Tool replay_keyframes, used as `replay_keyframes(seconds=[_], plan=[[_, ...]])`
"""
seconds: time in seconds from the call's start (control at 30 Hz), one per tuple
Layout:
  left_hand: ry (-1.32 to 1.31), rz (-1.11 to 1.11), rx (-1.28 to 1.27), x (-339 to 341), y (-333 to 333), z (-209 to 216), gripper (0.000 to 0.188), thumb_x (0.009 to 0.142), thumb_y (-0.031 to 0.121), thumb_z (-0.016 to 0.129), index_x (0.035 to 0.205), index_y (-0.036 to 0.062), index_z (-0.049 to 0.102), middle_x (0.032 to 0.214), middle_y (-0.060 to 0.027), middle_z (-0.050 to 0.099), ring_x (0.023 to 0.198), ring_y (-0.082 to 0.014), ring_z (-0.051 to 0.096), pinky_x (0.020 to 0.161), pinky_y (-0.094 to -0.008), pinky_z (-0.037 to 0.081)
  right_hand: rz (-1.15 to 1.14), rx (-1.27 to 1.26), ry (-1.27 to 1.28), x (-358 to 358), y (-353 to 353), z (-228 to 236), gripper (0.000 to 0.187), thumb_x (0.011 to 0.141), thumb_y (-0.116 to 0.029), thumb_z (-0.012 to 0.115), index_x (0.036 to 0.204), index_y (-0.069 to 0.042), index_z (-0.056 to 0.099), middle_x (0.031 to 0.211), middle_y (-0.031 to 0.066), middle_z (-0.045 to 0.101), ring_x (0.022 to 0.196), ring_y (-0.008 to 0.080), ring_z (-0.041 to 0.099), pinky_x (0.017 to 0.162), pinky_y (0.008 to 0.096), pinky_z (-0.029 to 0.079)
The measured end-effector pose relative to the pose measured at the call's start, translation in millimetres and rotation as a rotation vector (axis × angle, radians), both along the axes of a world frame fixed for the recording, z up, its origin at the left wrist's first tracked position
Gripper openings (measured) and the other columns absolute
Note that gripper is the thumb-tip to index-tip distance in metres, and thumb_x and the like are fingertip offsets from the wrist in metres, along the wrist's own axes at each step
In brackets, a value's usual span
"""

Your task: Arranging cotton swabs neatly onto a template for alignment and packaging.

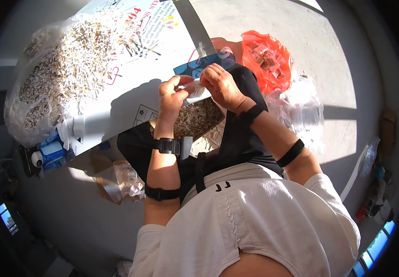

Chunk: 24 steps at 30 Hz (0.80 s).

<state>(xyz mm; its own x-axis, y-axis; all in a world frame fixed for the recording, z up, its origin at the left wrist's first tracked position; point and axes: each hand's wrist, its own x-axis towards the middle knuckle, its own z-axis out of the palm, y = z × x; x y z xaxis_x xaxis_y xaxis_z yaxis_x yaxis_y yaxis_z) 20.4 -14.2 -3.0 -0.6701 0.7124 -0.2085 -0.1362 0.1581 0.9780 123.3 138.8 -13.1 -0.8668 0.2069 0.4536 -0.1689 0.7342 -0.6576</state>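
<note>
Head view, just above the middle of the frame: a small whitish packet (197, 90) sits between my two hands, sunlit, its contents too small and bright for me to make out. My left hand (173, 94) pinches its left side between thumb and forefinger; my right hand (221, 85) has its fingers drawn together on the right end, knuckles up, so the tips are partly hidden. Right below the packet, between my legs in dark trousers (248, 138), stands an open box (222, 121) filled with short, thin brownish sticks.

The white board (130, 99) spreads across the upper left of the frame, printed in red and black. A big heap of short pale sticks (86, 55) lies on it — part loose, part inside a clear plastic bag (14, 104) at the left. By the board's lower left corner is a blue-and-white container (51, 152), and below the board, left of my knee, some crumpled clear plastic (123, 180).

At the upper right, an open red bag (278, 85) holds red-and-white packs (268, 60) — just below it, clear plastic bags (301, 113) lie on the sunlit floor (333, 78).
</note>
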Motion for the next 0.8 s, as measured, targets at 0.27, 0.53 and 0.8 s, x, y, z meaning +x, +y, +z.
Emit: replay_keyframes(seconds=[0.27,0.53,0.8], plan=[[0.858,-0.154,-0.127,-18,4,11,0.016,0.074,-0.012,0.052,0.083,-0.0016,0.058,0.081,-0.0114,0.057,0.075,-0.0259,0.061,0.069,-0.0331,0.050,0.041,-0.104,-0.056,-4,0,8,0.019,0.076,-0.001,0.066,0.086,-0.004,0.050,0.082,0.0109,0.057,0.082,0.0343,0.057,0.071,0.0414,0.048],[0.831,-0.073,-0.025,-25,2,5,0.006,0.079,0.000,0.061,0.084,0.0025,0.059,0.082,-0.0106,0.058,0.071,-0.0315,0.060,0.063,-0.0390,0.048,-0.002,-0.432,-0.165,-15,12,7,0.008,0.077,-0.003,0.072,0.084,-0.003,0.069,0.081,0.0108,0.063,0.076,0.0254,0.065,0.069,0.0319,0.051],[0.975,-0.061,-0.076,-19,2,7,0.010,0.077,-0.004,0.058,0.083,0.0030,0.061,0.081,-0.0121,0.057,0.071,-0.0321,0.060,0.064,-0.0396,0.048,-0.023,-0.159,-0.083,-9,10,8,0.007,0.078,-0.003,0.072,0.083,-0.002,0.066,0.081,0.0087,0.063,0.075,0.0232,0.064,0.067,0.0307,0.051]])
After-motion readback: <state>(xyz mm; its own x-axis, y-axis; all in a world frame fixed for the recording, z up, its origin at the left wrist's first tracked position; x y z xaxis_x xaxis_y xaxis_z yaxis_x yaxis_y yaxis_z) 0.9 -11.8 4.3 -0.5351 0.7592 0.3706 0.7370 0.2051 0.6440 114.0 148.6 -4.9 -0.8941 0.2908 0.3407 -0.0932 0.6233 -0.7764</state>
